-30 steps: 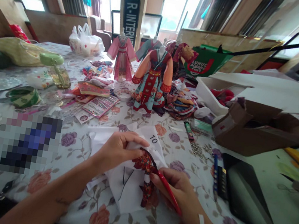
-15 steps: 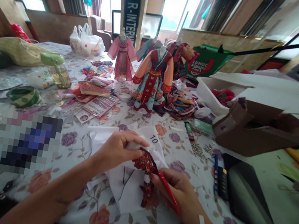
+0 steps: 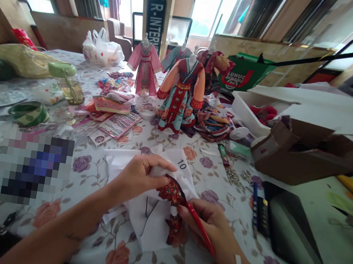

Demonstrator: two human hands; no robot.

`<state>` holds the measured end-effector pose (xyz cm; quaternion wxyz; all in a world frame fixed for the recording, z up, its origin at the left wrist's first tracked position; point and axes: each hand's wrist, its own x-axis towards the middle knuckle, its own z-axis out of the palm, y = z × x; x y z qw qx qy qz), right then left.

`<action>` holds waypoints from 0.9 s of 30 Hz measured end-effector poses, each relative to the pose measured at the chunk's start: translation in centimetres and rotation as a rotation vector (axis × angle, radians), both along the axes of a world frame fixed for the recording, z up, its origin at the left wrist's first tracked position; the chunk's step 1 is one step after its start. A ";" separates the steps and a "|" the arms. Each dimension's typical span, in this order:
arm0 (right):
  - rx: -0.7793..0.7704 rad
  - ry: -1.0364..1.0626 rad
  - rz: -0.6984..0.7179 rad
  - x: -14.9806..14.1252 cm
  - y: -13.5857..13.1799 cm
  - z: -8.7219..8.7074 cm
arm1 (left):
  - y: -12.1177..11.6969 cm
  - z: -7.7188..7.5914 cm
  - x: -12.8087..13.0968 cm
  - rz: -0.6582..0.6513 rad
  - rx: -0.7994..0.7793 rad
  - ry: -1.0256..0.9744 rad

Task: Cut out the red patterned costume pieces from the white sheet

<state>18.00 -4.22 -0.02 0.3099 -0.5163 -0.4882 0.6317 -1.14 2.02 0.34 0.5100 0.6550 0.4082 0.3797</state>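
Note:
My left hand [image 3: 141, 176] pinches a white cloth [image 3: 149, 221], marked with a printed 10, together with the top of a red patterned fabric piece [image 3: 173, 195]. My right hand [image 3: 205, 221] grips a slim red-handled tool [image 3: 200, 227], its tip close to the patterned piece. A thin black strip curves along that piece's upper edge, and I cannot tell what it is. The fabric's lower end [image 3: 174, 229] hangs down over the white cloth. Fingers hide part of the tool and the fabric.
Several dressed doll-sized garment displays [image 3: 180, 97] stand beyond my hands on a floral tablecloth [image 3: 89, 172]. Fabric scraps and craft packets lie around them. To the right are a brown cardboard box [image 3: 296, 157], a dark tablet-like slab [image 3: 291, 230] and blue-and-black tools.

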 end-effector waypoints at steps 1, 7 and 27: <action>0.000 -0.005 0.000 0.0 0.0 0.0 | 0.0 0.0 0.0 -0.003 -0.003 -0.001; -0.018 0.021 0.011 0.1 0.0 0.0 | -0.2 0.0 0.0 -0.023 0.003 0.004; -0.007 0.073 0.040 0.1 0.0 -0.3 | -0.1 -0.1 0.1 -0.033 0.007 0.010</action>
